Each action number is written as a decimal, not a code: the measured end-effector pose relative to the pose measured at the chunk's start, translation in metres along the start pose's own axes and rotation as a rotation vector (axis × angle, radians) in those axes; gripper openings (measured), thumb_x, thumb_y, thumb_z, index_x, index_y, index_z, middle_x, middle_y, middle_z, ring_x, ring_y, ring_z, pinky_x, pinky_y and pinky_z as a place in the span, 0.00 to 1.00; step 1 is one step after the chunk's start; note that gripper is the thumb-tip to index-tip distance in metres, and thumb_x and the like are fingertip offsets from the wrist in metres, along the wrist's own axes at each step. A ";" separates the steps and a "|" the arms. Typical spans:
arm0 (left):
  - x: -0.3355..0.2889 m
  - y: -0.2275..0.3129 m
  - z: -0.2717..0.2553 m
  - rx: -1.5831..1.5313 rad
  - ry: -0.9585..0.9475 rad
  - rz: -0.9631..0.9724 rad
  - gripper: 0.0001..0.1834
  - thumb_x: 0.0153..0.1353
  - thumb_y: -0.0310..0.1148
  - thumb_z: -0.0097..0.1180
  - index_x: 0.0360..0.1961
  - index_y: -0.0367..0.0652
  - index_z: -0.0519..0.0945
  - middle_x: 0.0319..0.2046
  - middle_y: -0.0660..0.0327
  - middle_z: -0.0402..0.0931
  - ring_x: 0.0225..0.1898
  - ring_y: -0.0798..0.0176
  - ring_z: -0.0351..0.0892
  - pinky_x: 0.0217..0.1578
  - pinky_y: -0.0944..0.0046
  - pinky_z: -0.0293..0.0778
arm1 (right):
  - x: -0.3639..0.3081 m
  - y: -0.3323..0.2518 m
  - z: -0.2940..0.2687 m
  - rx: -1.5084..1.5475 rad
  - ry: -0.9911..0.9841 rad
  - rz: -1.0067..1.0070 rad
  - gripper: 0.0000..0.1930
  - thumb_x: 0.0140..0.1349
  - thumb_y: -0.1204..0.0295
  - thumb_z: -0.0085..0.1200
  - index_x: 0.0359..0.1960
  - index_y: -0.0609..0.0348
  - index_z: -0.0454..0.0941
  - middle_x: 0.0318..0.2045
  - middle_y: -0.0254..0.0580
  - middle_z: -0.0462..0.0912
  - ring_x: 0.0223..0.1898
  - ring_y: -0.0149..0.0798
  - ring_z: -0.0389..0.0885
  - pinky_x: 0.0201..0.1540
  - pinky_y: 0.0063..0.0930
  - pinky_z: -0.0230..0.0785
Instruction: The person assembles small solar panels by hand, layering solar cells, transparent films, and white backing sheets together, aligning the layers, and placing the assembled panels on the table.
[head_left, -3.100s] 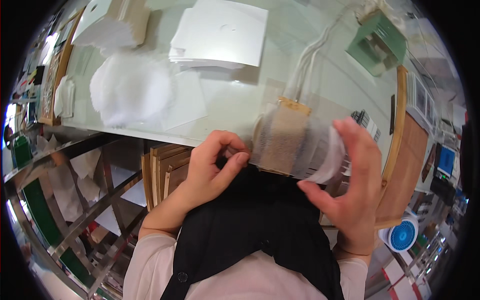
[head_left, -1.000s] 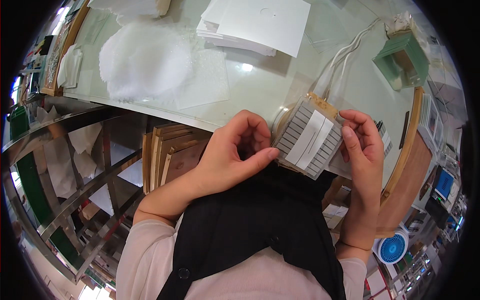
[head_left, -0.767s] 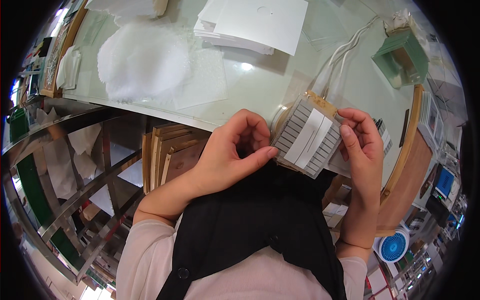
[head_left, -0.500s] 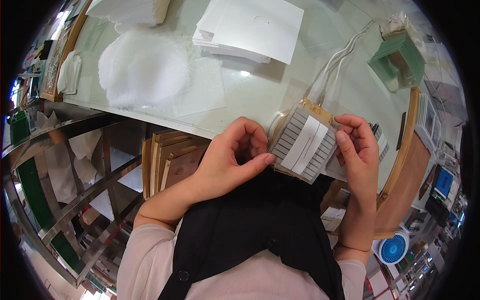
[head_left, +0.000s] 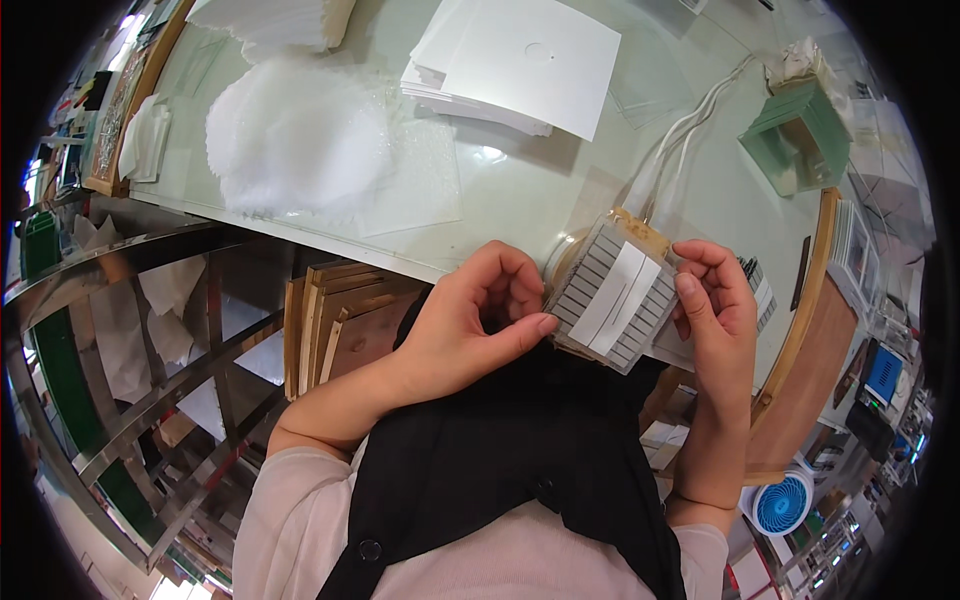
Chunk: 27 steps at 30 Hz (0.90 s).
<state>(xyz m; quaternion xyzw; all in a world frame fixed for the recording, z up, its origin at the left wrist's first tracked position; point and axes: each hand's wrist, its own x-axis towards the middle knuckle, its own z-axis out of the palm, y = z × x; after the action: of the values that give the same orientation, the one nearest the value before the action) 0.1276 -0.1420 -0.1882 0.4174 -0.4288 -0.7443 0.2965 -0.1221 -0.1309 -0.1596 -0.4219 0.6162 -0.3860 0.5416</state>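
A thin square panel [head_left: 637, 318] with grey stripes and a white strip down its middle lies tilted at the table's front edge. It rests over a tan block [head_left: 640, 232], with a round rim partly showing behind. My left hand [head_left: 485, 315] is curled at the panel's left corner, thumb and fingertips closed on its edge. At the upper right corner, my right hand [head_left: 715, 300] pinches the edge between thumb and bent fingers. The underside of the panel is hidden, as are some of the fingertips.
White cables [head_left: 690, 125] run back from the block. Behind lie a stack of white sheets [head_left: 525, 60] and a pile of thin white sheets [head_left: 295, 135]. Green glass pieces [head_left: 800, 140] stand far right. Wooden boards [head_left: 350, 320] lean below the table, beside a metal rack [head_left: 150, 410].
The whole view has shifted slightly, so the table's things sit a little farther right. Both hands keep their hold at the panel's edges, with hardly any movement.
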 end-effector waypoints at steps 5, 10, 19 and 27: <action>0.000 0.001 0.001 0.049 0.011 0.032 0.15 0.56 0.25 0.63 0.39 0.42 0.68 0.29 0.69 0.72 0.29 0.79 0.69 0.31 0.78 0.64 | 0.000 0.001 0.000 0.007 -0.001 -0.002 0.12 0.66 0.74 0.50 0.50 0.63 0.72 0.30 0.27 0.71 0.27 0.19 0.66 0.24 0.12 0.55; 0.001 0.004 0.001 0.065 0.013 -0.007 0.15 0.55 0.24 0.63 0.39 0.42 0.69 0.29 0.70 0.72 0.30 0.80 0.68 0.31 0.78 0.63 | 0.000 0.000 -0.001 0.003 -0.002 0.001 0.12 0.66 0.74 0.50 0.49 0.64 0.72 0.30 0.28 0.71 0.26 0.20 0.66 0.24 0.12 0.56; 0.001 0.006 -0.004 -0.058 -0.030 -0.028 0.16 0.56 0.24 0.63 0.40 0.42 0.69 0.29 0.67 0.74 0.29 0.77 0.72 0.31 0.76 0.68 | -0.001 -0.005 -0.002 0.023 -0.006 -0.010 0.12 0.67 0.74 0.48 0.50 0.64 0.72 0.32 0.30 0.72 0.28 0.20 0.68 0.27 0.12 0.59; -0.011 0.002 -0.023 -0.015 -0.104 0.069 0.11 0.59 0.28 0.61 0.36 0.40 0.70 0.29 0.64 0.75 0.27 0.74 0.73 0.29 0.75 0.69 | 0.036 -0.056 -0.003 -0.497 0.054 -0.349 0.14 0.66 0.72 0.48 0.52 0.60 0.73 0.39 0.34 0.74 0.37 0.25 0.71 0.34 0.14 0.63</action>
<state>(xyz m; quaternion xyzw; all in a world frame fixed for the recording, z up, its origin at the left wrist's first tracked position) 0.1533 -0.1437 -0.1890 0.3609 -0.4524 -0.7574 0.3023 -0.1217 -0.1838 -0.1192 -0.6307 0.6240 -0.3218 0.3307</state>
